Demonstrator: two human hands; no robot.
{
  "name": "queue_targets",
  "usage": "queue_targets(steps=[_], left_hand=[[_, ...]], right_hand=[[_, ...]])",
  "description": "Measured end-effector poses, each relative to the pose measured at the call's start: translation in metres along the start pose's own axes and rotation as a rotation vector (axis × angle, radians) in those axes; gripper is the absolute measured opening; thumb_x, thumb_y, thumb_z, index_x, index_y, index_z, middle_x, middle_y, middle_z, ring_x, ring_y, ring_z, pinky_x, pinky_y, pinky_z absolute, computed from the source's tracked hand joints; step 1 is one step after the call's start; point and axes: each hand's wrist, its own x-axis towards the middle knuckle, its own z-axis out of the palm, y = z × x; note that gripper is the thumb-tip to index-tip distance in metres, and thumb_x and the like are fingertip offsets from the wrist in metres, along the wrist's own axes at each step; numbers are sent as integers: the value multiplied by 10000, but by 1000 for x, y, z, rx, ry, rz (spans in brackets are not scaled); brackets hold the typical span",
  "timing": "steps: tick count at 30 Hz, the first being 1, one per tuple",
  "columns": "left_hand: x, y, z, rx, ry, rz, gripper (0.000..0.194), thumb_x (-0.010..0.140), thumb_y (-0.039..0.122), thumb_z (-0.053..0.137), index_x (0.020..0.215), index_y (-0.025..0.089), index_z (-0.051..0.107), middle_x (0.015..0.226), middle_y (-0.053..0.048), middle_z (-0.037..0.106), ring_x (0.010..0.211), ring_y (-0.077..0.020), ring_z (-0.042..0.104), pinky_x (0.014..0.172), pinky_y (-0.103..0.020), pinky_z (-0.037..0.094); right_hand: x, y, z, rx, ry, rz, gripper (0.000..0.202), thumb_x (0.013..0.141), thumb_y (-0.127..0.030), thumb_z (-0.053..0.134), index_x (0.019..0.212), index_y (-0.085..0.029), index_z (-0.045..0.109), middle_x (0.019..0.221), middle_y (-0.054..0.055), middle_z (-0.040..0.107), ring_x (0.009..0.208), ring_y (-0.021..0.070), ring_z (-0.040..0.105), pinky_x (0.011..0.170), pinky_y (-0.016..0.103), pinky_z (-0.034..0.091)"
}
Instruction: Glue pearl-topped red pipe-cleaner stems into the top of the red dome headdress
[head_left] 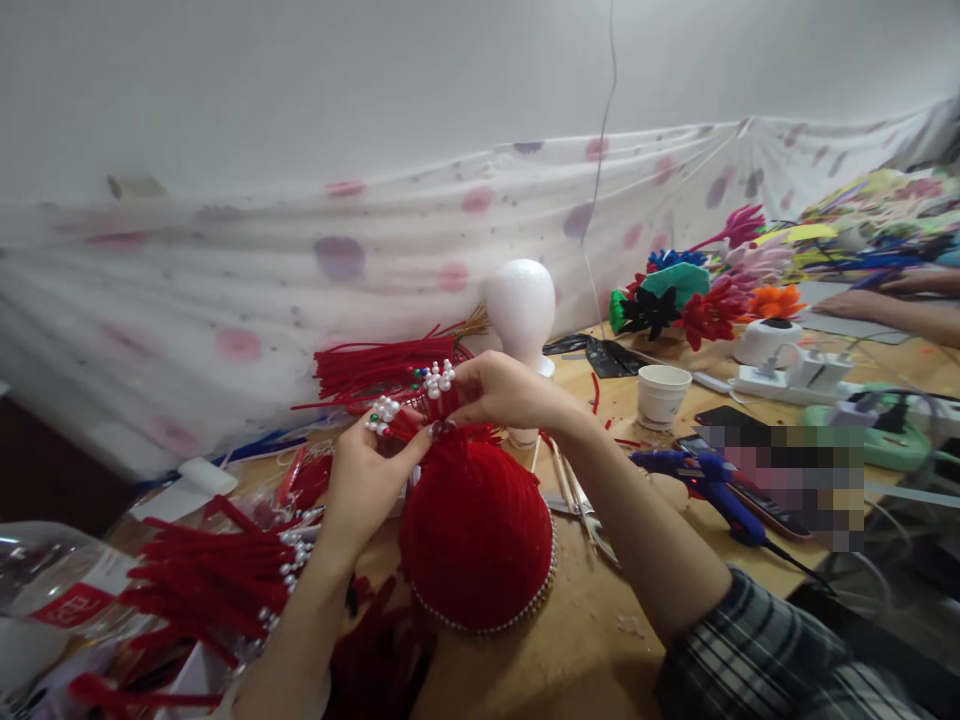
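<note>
A red fuzzy dome (476, 540) with a string of pearly beads round its lower rim stands at the centre of the table. Over its top, my left hand (369, 480) is closed on a red stem tipped with a white bead cluster (385, 411). My right hand (499, 392), also closed, pinches red stems that carry another white bead cluster (439, 378). The fingertips of both hands nearly meet at the dome's top, where the stems' lower ends are hidden.
Behind stands a white foam head (521, 305). On the right are a paper cup (663, 395), a blue glue gun (705, 475), phones, a power strip (795, 380) and fuzzy flowers (709, 310). Bead-tipped red stems (217, 575) and a bottle (64, 580) lie left. Another person's hand (851, 303) rests far right.
</note>
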Motion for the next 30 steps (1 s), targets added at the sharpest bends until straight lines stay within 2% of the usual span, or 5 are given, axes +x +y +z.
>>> queue_targets(steps=[5, 10, 22, 26, 30], left_hand=[[-3, 5, 2, -30, -8, -25, 214, 730, 304, 736, 875, 166, 659, 810, -24, 745, 727, -191, 708, 700, -291, 567], [-2, 1, 4, -55, -6, -37, 339, 752, 331, 735, 1043, 164, 684, 1019, -68, 755, 894, -225, 715, 807, -329, 571], [-2, 3, 14, -205, -109, -177, 309, 708, 297, 775, 975, 163, 693, 916, -60, 772, 868, -220, 720, 815, -343, 580], [2, 8, 16, -156, -94, -154, 333, 659, 307, 807, 946, 170, 710, 921, -55, 776, 831, -221, 724, 764, -326, 589], [8, 16, 15, -53, -137, -118, 191, 675, 262, 780, 840, 184, 725, 855, -28, 778, 784, -223, 727, 720, -325, 595]], right_hand=[[-5, 4, -1, 28, -11, -68, 65, 744, -164, 705, 733, -148, 643, 640, -46, 604, 588, 75, 509, 552, 223, 357], [-7, 9, -6, 16, -57, -119, 82, 785, -230, 680, 814, -153, 685, 719, -21, 655, 652, 103, 540, 591, 234, 380], [-8, 14, -15, 46, -80, -122, 128, 812, -246, 617, 832, -151, 701, 734, -15, 662, 686, 125, 561, 617, 233, 409], [-6, 14, -12, 122, -87, -101, 110, 790, -241, 644, 829, -152, 696, 743, -10, 677, 674, 124, 579, 610, 236, 421], [-4, 16, -11, 189, -123, -89, 92, 777, -237, 654, 812, -156, 681, 701, -20, 658, 634, 112, 572, 571, 226, 407]])
